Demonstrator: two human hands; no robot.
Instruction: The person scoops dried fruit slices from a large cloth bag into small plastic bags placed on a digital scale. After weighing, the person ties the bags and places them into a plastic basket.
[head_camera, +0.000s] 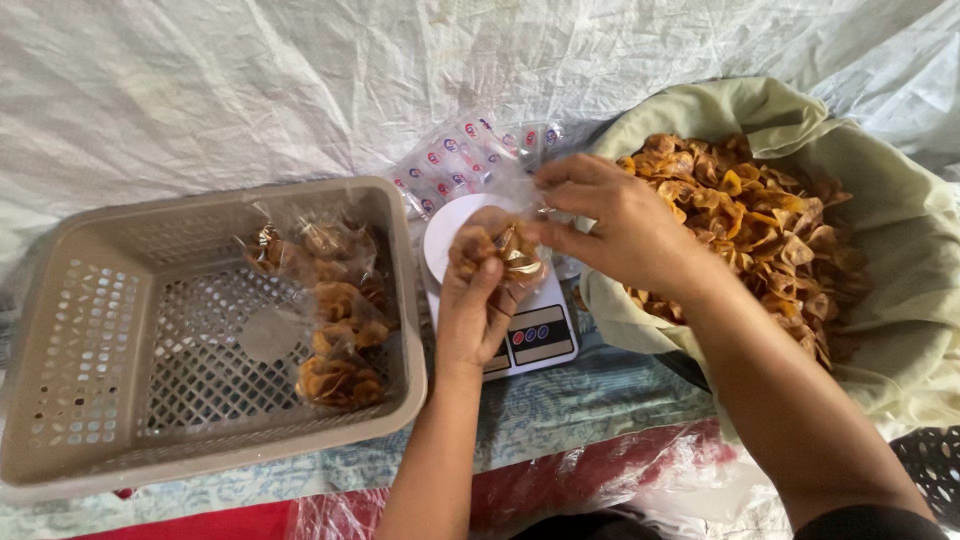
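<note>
Both hands are up over the little kitchen scale (535, 335), working one small clear bag of chips (498, 255). The left hand (472, 315) has its grip closed around the bottom of the bag, holding it upright just above the white scale plate (445, 235). The right hand (620, 225) pinches the bag's open top with thumb and fingers together. Off to the right there's a big cloth-lined heap of loose chips (760, 225). On the left, a beige plastic basket (70, 330) holds a few filled bags (335, 340). A stack of empty printed bags (455, 160) lies behind the scale.
</note>
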